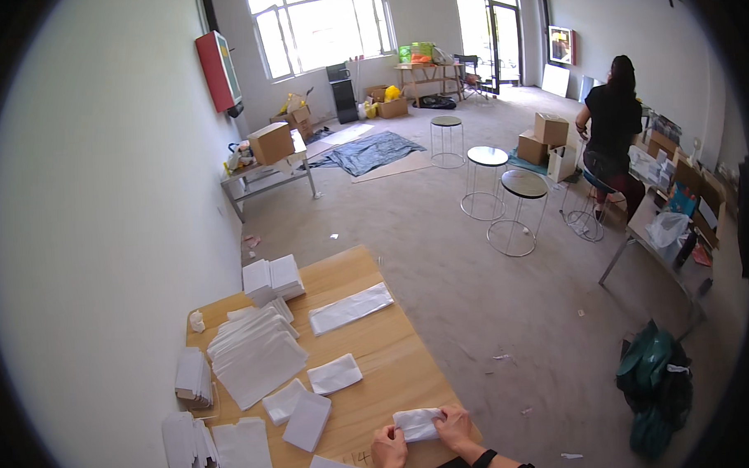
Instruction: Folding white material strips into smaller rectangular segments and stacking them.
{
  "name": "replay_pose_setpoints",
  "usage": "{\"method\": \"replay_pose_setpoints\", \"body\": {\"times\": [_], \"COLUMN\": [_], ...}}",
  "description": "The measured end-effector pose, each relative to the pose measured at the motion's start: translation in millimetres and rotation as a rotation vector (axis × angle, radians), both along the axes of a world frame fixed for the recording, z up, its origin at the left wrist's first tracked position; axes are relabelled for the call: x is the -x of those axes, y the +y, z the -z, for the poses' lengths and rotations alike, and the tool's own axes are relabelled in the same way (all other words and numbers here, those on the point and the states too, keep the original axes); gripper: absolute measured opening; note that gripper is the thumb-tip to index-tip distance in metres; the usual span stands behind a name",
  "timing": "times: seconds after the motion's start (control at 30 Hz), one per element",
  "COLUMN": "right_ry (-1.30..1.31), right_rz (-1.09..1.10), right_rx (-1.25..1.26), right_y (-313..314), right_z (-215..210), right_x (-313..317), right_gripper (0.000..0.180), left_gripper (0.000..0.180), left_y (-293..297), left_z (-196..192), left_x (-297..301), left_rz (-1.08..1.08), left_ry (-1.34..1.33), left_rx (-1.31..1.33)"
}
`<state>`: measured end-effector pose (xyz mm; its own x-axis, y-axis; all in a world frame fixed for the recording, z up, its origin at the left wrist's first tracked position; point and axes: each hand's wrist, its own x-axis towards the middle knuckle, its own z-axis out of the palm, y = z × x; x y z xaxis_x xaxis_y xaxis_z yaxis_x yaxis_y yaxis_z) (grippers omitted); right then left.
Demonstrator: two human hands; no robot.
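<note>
White folded packet [418, 424] is pinched by left hand [389, 448] and right hand [455, 429], their forearms cut off below.

the surface [396, 373] runs along the wall on the left. at its near edge both hands meet on a folded packet [418, 424], left hand [389, 450] beside right hand [455, 429]. left of them lie flat bags [307, 419], and behind those a fanned stack [255, 354] (overlapping toward the wall). a long bag [350, 307] lies right of that stack. beyond the surface, stools [505, 198] stand on the floor, and a person [612, 135] sits far right at another table.
</note>
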<state>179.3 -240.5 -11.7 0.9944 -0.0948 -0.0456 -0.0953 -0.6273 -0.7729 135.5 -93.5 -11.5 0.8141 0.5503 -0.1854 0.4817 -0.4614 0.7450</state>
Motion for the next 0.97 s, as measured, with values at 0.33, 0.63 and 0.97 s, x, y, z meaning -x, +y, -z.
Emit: {"method": "replay_pose_setpoints", "body": {"times": [0.33,0.63,0.97], "right_ry": [-0.003,-0.319,-0.031], "right_rz": [0.127,-0.045,-0.232], "right_rx": [0.010,-0.039,-0.222], "right_y": [-3.8,-57.2,-85.5], "right_z": [-8.7,-64.4,-13.4], "right_x": [4.0,94.9,181.9], "right_gripper": [0.040,0.023,0.035], "left_gripper": [0.027,0.047,0.095], "left_y": [-2.4,142.5,161.1], "left_z": [10.0,17.1,-50.0], "left_x": [-3.2,65.9,129.0], "left_rz": [-0.013,0.674,1.118], "left_ry": [0.053,-0.558,0.030], "left_rx": [-0.149,-1.504,-0.711]}}
